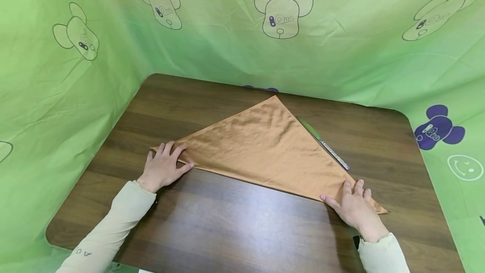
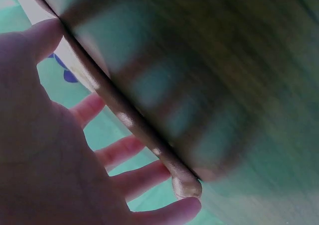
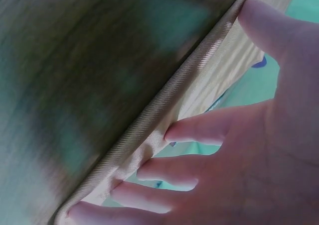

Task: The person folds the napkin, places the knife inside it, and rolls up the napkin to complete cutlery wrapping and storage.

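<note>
A copper-coloured satin cloth lies folded into a triangle on the table, its peak pointing to the far side. My left hand rests with spread fingers on the left corner, the thumb at the near fold. On the right corner lies my right hand, its fingers also spread and touching the cloth. In the left wrist view the fingertips meet the folded edge. The right wrist view shows the fingertips along the cloth's thick fold, the thumb near its upper end.
Beside the cloth's right edge lies a thin tool with a green blade-like end and a patterned handle. The brown wooden table has rounded corners. A green curtain with printed bear heads surrounds it on the far side and both flanks.
</note>
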